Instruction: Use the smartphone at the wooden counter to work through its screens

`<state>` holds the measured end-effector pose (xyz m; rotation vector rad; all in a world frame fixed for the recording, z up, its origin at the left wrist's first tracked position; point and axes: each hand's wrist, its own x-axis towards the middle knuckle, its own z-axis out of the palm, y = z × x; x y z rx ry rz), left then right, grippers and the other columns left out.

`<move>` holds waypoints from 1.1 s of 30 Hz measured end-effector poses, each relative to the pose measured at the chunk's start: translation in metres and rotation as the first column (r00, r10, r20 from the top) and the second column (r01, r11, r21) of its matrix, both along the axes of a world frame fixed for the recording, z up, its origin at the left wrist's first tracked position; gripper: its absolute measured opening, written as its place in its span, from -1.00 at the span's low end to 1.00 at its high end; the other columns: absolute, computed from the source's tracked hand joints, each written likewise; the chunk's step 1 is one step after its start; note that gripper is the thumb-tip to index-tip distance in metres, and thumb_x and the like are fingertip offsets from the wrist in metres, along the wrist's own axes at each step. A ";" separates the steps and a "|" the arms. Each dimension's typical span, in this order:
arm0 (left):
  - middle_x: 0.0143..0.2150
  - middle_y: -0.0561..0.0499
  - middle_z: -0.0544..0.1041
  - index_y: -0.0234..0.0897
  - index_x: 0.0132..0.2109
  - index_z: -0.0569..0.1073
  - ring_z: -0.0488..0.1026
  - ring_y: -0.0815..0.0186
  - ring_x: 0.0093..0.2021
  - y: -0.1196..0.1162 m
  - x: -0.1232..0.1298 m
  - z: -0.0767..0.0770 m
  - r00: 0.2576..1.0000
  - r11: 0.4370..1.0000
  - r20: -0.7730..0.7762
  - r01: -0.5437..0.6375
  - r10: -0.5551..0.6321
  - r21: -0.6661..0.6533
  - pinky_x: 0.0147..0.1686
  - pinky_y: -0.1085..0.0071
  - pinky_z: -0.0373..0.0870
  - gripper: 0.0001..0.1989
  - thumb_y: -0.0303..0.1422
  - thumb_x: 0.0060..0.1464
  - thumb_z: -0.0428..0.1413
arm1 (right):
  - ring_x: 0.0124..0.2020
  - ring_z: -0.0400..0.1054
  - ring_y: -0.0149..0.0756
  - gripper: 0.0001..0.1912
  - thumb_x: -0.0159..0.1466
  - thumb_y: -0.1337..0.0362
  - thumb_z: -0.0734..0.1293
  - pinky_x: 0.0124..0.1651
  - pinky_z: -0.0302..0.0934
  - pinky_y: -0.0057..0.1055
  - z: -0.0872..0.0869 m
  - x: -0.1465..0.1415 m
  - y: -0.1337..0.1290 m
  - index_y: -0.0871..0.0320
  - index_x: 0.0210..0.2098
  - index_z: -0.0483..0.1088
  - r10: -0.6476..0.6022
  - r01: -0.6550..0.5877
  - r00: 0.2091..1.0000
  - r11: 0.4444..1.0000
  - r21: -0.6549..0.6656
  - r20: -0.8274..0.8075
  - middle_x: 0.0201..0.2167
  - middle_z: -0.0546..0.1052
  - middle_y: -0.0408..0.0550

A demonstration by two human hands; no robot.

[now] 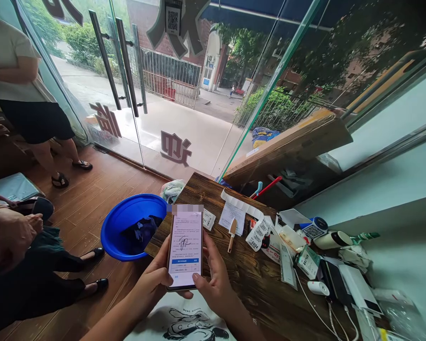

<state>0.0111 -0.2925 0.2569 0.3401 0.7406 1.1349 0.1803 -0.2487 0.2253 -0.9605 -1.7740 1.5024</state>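
A smartphone (185, 251) is held upright in front of me, its lit screen showing a page of text, a handwritten scrawl and a small blue-headed table. Around its left edge my left hand (156, 267) is closed, thumb over the lower left corner. On the other side my right hand (216, 274) grips the right edge, with its thumb at the lower right of the screen. Just beyond the phone, on the dark wooden table (241, 279), lie a knife (232, 232) with a tan blade and a printed sheet of paper (230, 215).
Printed number labels (258, 237), a white cable and boxes crowd the table's right side. A blue tub (108, 237) with dark cloth stands on the floor to the left. Two other people are at the left. Glass doors (128, 94) and a long cardboard box (291, 147) lie ahead.
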 end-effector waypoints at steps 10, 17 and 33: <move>0.21 -0.12 0.04 -0.04 0.25 -0.56 0.22 -0.05 0.03 0.004 -0.002 0.000 0.999 0.997 0.020 0.049 -0.051 0.062 -0.27 0.18 0.46 0.03 -0.55 -0.26 -0.09 | -0.33 0.24 -0.49 -0.56 0.21 -0.04 0.21 -0.22 0.23 -0.49 -0.015 -0.023 0.020 0.26 -0.23 0.23 -0.484 0.424 0.854 0.860 -0.283 -0.191 -0.32 0.33 -0.02; 0.18 -0.17 0.09 -0.06 0.23 -0.61 0.26 -0.06 0.01 0.002 -0.002 -0.003 0.998 0.998 0.043 0.051 -0.053 0.038 -0.31 0.22 0.47 0.05 -0.55 -0.26 -0.08 | -0.62 -0.04 -0.61 -0.47 0.15 0.02 0.30 -0.54 -0.02 -0.59 -0.013 -0.025 0.028 0.27 -0.54 -0.06 -0.570 0.501 0.758 0.820 -0.278 -0.317 -0.67 0.02 -0.22; 0.19 -0.15 0.06 -0.08 0.28 -0.47 0.28 -0.02 -0.04 0.002 -0.003 -0.001 0.997 0.998 -0.046 0.056 -0.056 -0.003 -0.30 0.17 0.47 0.02 -0.53 -0.27 -0.06 | -0.57 0.01 -0.60 -0.41 0.12 0.04 0.33 -0.45 0.04 -0.57 -0.005 -0.030 0.033 0.31 -0.64 -0.09 -0.619 0.544 0.700 0.786 -0.295 -0.356 -0.66 0.03 -0.16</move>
